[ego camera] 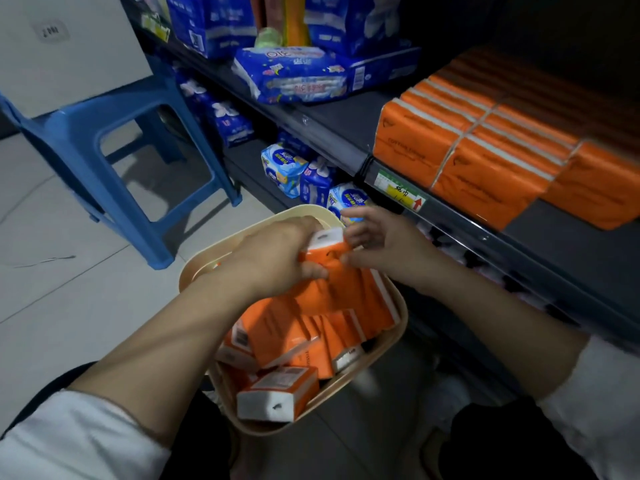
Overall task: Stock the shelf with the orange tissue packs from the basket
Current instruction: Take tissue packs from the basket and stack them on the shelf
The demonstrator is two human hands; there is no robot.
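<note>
A blue stool [114, 133] stands on the left. In the middle, the left hand [273, 258] grips the top of an orange pack [346, 289] in the basket [399, 327] among other packs [277, 393], and the right hand [377, 244] pinches that pack from the other side. On the right, an orange stack [485, 157] sits on the shelf [571, 244]

Film wrap, moulded plastic, dark metal.
The orange tissue packs [287, 327] wear thin, crinkled plastic film with a soft sheen. The basket [367, 377] is smooth matt cream plastic, the stool [69, 133] blue moulded plastic, the shelf [332, 133] dark matt metal, the floor [69, 323] pale smooth tile.
</note>
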